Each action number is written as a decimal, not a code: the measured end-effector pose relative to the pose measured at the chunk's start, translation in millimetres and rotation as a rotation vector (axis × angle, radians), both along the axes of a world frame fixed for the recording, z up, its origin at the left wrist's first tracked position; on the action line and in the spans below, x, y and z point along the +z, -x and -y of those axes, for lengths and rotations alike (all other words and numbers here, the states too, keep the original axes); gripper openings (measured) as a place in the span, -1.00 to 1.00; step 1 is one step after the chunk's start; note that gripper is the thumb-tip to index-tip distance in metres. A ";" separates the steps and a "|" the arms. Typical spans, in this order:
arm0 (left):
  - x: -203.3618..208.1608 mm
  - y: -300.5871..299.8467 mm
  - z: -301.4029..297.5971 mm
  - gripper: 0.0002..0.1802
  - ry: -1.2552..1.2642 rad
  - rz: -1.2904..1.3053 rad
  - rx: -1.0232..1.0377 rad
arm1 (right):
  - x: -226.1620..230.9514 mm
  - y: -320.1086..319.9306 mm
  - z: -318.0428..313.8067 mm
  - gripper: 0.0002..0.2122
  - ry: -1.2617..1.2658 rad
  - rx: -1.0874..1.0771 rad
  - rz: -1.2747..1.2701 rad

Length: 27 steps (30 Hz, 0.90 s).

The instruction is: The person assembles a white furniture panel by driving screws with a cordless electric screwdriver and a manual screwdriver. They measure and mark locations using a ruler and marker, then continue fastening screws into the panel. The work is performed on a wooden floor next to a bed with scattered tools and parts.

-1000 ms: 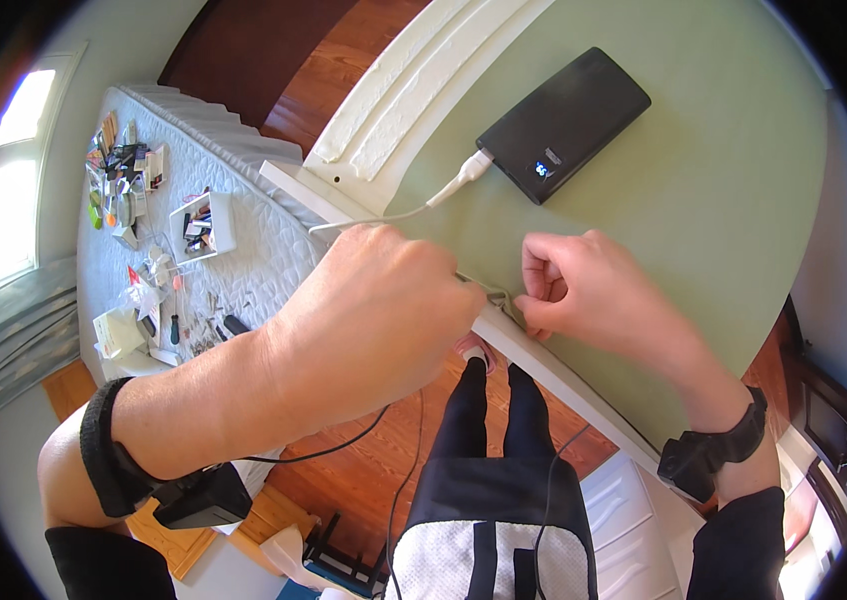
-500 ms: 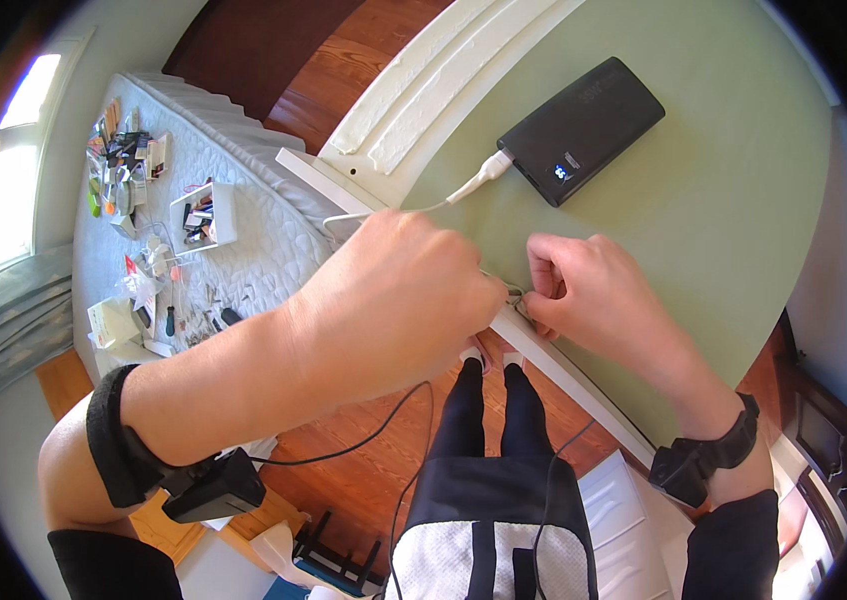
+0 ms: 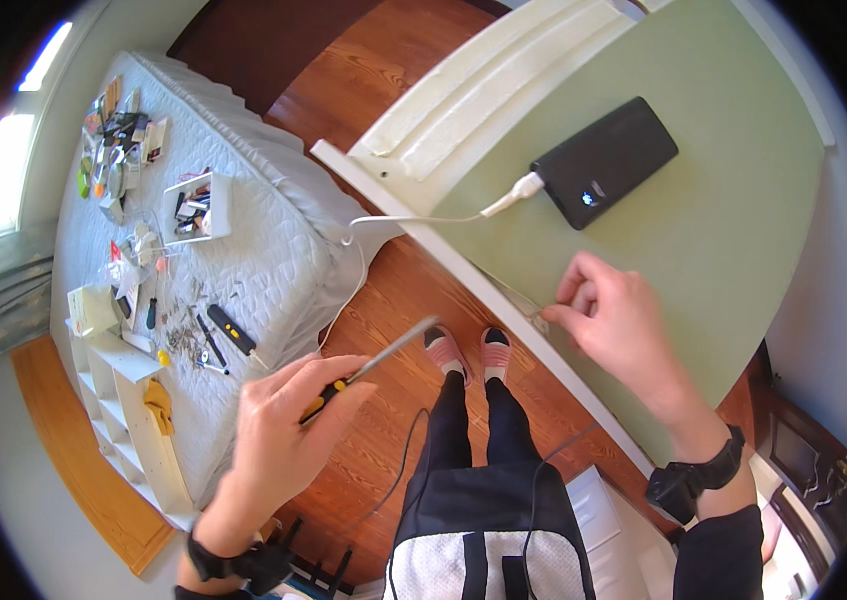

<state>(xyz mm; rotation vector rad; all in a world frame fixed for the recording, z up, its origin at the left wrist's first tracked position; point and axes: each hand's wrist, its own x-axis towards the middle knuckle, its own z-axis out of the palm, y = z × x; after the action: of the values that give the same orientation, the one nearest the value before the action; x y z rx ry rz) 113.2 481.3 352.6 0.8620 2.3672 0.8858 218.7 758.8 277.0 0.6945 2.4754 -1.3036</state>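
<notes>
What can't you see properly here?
All in the head view:
- Tool: the left hand covers much of its handle.
- Whatever the right hand touches: tiny, and partly behind the hand.
- Cable: its far end is lost behind the left hand.
- Screen: too small and glowing to read.
- Pile: too small and jumbled.

Power bank (image 3: pixel 605 162) on the table (image 3: pixel 728 225), bed (image 3: pixel 278 240) to the left (box (image 3: pixel 222 206) on top)
</notes>
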 end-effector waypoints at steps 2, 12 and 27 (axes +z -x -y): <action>-34.2 -16.1 27.8 -0.80 0.132 0.293 0.400 | -6.2 -1.4 0.8 -0.80 -0.005 -0.035 -0.010; -255.4 46.7 189.7 -0.55 -0.083 0.565 1.137 | 2.9 0.7 19.3 -0.89 -0.063 -0.007 -0.040; -372.6 65.3 357.5 -0.48 0.379 -0.232 1.271 | 13.5 -3.0 21.5 -0.90 -0.250 -0.057 0.151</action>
<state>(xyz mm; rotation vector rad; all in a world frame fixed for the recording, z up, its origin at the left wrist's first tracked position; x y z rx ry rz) 47.9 123.7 -20.0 -0.8670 3.0418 0.6614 221.7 737.2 290.5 0.8920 2.5329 -0.9289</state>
